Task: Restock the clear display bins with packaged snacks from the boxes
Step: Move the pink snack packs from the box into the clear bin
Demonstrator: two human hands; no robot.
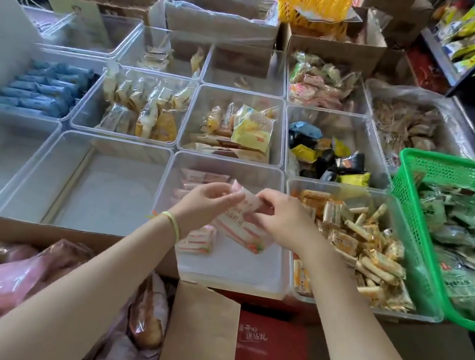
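Both hands (241, 208) pinch a pink packet (242, 211) over the bin (215, 278); a slip could drop it toward the stick-snack bin (414, 311) at three o'clock.

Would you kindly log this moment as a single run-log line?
stage: restocking | hands: left hand and right hand hold pink-white snack packets | over: front-middle clear bin | bin: sparsely filled

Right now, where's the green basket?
In the head view, the green basket sits at the right edge, beside the front-row bin of stick snacks, with both hands to its left.
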